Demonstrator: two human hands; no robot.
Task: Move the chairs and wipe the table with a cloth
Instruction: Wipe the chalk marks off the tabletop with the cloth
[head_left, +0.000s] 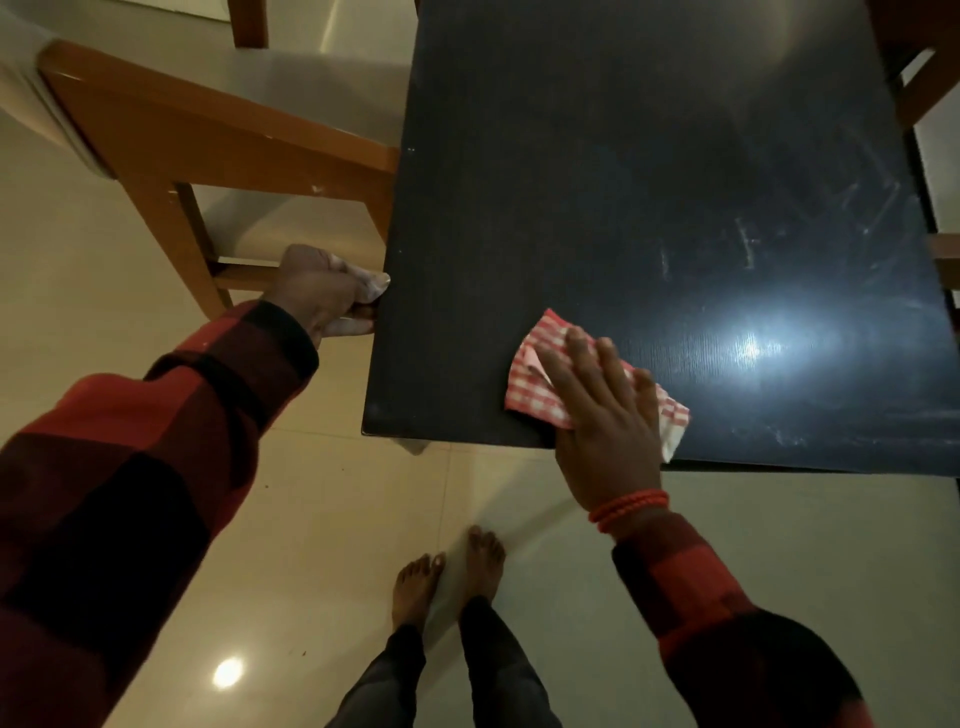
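Note:
A dark table (649, 171) fills the upper right of the head view. A red and white checked cloth (540, 384) lies near the table's front edge. My right hand (602, 410) presses flat on the cloth with straight fingers. My left hand (324, 291) is at the table's left edge, fingers curled round the edge. A wooden chair (208, 135) with a pale seat stands to the left of the table, pushed against its side.
Parts of other wooden chairs show at the top (249, 21) and at the right edge (919, 88). The floor (337, 493) is glossy pale tile. My bare feet (447, 577) stand just in front of the table.

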